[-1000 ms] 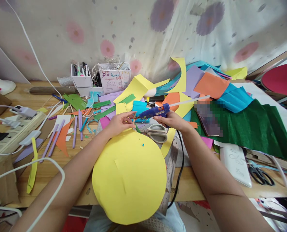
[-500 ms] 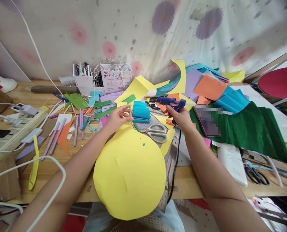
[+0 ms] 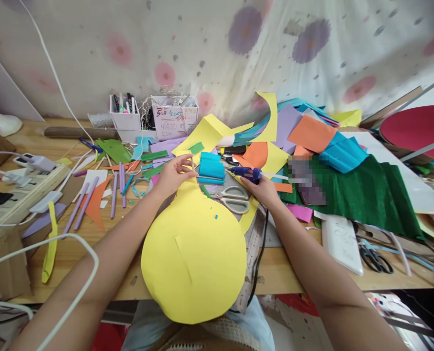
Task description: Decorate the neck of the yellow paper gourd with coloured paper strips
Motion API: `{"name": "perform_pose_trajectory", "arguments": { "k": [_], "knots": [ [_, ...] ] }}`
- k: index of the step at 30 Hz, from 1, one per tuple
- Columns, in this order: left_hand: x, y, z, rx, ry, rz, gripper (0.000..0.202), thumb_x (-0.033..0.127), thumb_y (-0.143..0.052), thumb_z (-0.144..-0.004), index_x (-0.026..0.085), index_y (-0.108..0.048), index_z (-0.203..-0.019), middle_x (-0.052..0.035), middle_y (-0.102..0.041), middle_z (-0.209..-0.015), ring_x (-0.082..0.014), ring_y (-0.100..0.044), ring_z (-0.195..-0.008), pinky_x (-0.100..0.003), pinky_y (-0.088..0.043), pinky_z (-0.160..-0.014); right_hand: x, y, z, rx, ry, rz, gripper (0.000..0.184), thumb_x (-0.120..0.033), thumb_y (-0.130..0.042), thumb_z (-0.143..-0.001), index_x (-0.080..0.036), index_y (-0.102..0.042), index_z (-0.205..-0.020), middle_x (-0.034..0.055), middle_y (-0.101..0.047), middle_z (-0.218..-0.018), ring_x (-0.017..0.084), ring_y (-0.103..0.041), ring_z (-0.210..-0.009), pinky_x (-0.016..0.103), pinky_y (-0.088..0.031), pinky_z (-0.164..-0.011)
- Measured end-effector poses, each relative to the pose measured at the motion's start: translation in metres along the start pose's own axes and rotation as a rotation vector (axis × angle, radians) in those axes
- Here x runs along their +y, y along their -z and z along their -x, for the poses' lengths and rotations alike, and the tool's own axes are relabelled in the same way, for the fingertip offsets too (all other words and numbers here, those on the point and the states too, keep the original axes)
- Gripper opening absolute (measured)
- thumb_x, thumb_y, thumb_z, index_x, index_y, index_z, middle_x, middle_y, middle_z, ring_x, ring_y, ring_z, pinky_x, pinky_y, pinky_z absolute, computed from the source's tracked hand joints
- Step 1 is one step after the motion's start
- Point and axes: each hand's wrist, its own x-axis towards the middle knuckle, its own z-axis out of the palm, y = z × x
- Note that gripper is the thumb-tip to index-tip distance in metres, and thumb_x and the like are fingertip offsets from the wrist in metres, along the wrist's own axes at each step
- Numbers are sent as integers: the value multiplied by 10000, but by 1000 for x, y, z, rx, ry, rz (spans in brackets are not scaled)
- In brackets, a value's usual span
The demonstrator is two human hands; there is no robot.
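A large yellow paper disc with a narrow neck point(image 3: 194, 263) lies in front of me, overhanging the table's front edge. My left hand point(image 3: 176, 173) is at its neck, fingertips pinched on a small, thin, pale stick point(image 3: 192, 163) that is mostly hidden. Just right of those fingers rests a rolled blue paper piece point(image 3: 211, 165). My right hand point(image 3: 261, 187) grips a blue hot glue gun point(image 3: 246, 173), its nozzle pointing left toward the blue paper. A white glue stick point(image 3: 275, 176) juts from its back. Below the nozzle lie light-handled scissors point(image 3: 235, 199).
Purple paper tubes point(image 3: 87, 204) and scraps cover the left side near a power strip point(image 3: 23, 197). White pen boxes point(image 3: 175, 118) stand at the back. On the right are dark green paper point(image 3: 370, 200), a pixelated phone point(image 3: 311, 187), a white power bank point(image 3: 343, 243) and black scissors point(image 3: 375, 256).
The glue gun in my right hand has moved left and down, bringing its nozzle closer to the blue paper. My left hand keeps its pinch. The view has shifted slightly.
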Motion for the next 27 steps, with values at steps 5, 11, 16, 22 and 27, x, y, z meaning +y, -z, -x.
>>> {"name": "perform_pose_trajectory", "arguments": {
  "k": [5,11,16,22,27],
  "knots": [
    [0,3,-3,-2,-21,-5,626,264,-767,-509,144,-587,-1097,-46,-620,-873,-133,-604,-716,-278,-493,-670,0,24,20,135,129,407,420,-554,-562,-704,-151,-555,-822,167,-603,-938,308,-533,-942,373,-392,-762],
    [-3,2,-4,-13,-31,-11,657,279,-782,-487,119,-591,-1094,-57,-607,-882,-118,-594,-657,-304,-494,-671,-37,25,33,-273,202,299,274,-455,-508,-770,-194,-531,-691,70,-617,-770,191,-543,-714,274,-344,-569],
    [0,0,-1,-26,-24,-84,615,274,-766,-523,155,-591,-1100,-46,-624,-895,-123,-606,-688,-289,-495,-676,-80,-15,15,-352,265,202,225,-420,-530,-772,-202,-559,-724,40,-644,-795,155,-539,-677,252,-318,-547],
    [-4,1,-2,-43,-26,-121,613,252,-745,-556,147,-580,-1137,-50,-620,-918,-130,-623,-706,-279,-493,-675,-107,-41,9,-478,280,399,261,-451,-563,-724,-190,-567,-731,60,-644,-768,182,-525,-665,265,-291,-528],
    [-8,-1,-2,-43,-26,-115,618,224,-748,-555,156,-584,-1146,-47,-609,-942,-116,-612,-690,-289,-497,-688,-103,-36,9,-378,290,208,180,-344,-535,-751,-178,-559,-685,32,-612,-691,131,-483,-604,252,-271,-507]
  ]
}}
